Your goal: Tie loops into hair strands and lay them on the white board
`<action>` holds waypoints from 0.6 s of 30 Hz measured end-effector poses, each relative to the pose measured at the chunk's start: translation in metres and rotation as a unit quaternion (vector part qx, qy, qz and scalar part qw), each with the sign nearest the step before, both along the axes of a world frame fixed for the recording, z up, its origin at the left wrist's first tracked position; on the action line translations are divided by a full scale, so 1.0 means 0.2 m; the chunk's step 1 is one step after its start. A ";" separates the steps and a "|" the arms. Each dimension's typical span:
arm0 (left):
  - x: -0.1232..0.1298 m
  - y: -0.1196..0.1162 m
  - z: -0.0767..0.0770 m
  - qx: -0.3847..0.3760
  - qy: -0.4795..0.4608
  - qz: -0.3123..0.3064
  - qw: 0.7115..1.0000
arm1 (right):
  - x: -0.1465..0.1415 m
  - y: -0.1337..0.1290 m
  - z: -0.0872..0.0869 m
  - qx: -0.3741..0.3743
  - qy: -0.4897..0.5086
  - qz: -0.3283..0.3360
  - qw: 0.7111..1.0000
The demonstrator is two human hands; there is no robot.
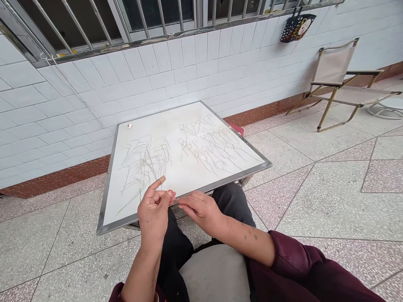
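Observation:
Over the table's front edge, my left hand (154, 209) pinches with thumb and fingertips, its index finger raised with a tan wrap on the tip. My right hand (203, 212) is closed in a pinch close beside it. Between the fingertips runs a thin wire (175, 198), only a short piece of which shows. Bent thin wires (147, 157) lie in a loose pile on the left half of the white table (182, 184). Across the right half are spread several thin wires with looped ends (217, 144).
A small white and red object (130, 126) sits at the table's far left corner. Behind the table rises a white tiled wall (176, 75) with a barred window. A dotted basket (297, 28) hangs from the bars. To the right stands a folding chair (336, 75).

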State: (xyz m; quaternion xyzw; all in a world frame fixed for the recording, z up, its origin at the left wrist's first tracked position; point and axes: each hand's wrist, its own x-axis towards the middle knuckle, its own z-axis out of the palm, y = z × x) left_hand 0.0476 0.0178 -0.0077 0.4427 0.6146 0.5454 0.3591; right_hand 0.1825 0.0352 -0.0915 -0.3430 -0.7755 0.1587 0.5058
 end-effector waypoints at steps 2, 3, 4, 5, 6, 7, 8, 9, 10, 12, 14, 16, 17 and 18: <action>-0.01 0.00 0.00 0.002 0.007 0.003 1.000 | 0.00 0.00 -0.01 0.005 -0.003 -0.001 1.000; -0.01 0.00 -0.01 0.003 0.009 0.004 1.000 | 0.00 0.00 -0.01 0.002 -0.002 -0.001 1.000; -0.01 0.00 -0.01 0.004 0.010 0.005 1.000 | -0.01 0.00 -0.01 0.000 -0.001 0.000 1.000; -0.01 0.00 -0.01 0.006 0.011 0.006 1.000 | -0.01 0.00 -0.01 0.001 0.000 0.000 1.000; -0.02 0.00 -0.02 0.008 0.012 0.006 1.000 | -0.01 0.00 -0.01 0.006 -0.001 0.001 1.000; -0.02 0.00 -0.02 0.010 0.013 0.006 1.000 | -0.01 0.00 -0.01 0.015 -0.001 0.002 1.000; -0.02 0.00 -0.02 0.011 0.013 0.005 1.000 | -0.01 0.00 -0.01 0.022 0.000 0.003 1.000; -0.02 0.00 -0.02 0.011 0.012 0.004 1.000 | -0.01 0.00 -0.01 0.022 0.002 0.004 1.000; -0.02 0.00 -0.02 0.012 0.010 0.004 1.000 | -0.02 0.00 0.00 0.008 0.009 0.008 1.000; -0.03 0.01 -0.01 0.014 0.004 0.010 1.000 | -0.02 -0.01 0.00 -0.067 0.043 0.028 0.996; -0.05 0.01 0.00 0.022 -0.001 0.023 0.999 | -0.03 -0.03 0.00 -0.175 0.098 0.060 0.978; -0.08 0.02 0.01 0.028 0.000 0.032 0.999 | -0.03 -0.04 0.00 -0.259 0.151 0.087 0.950; -0.10 0.02 0.01 0.029 0.001 0.033 0.999 | -0.03 -0.04 0.00 -0.284 0.169 0.096 0.939; -0.11 0.02 0.01 0.028 0.001 0.033 0.999 | -0.03 -0.04 0.00 -0.302 0.182 0.101 0.930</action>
